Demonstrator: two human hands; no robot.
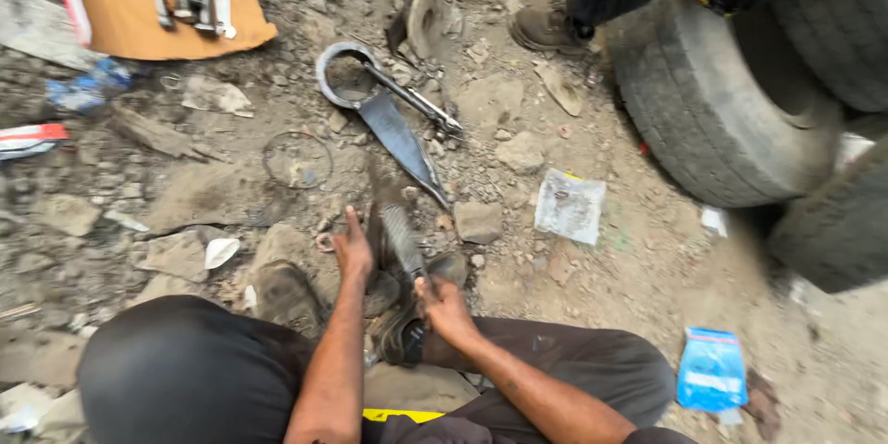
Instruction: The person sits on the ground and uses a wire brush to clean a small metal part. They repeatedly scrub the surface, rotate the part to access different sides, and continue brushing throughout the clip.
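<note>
I'm crouched over a threaded bolt (403, 239) set in a greasy part (407, 310) on the rubble between my knees. My right hand (444, 307) is closed around the bolt's lower end at 5 o'clock; my left hand (352, 248) rests at its 9 o'clock, fingers loosely spread, holding nothing. I judge I'm working the bolt free, which calls for a firm twist with the left bracing. Both forearms reach forward, elbows bent. At 12 o'clock lies 1 big wrench (370, 92).

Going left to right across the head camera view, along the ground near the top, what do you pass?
Orange cardboard with tools → metal ring with wrench → brown boot → big tire.
</note>
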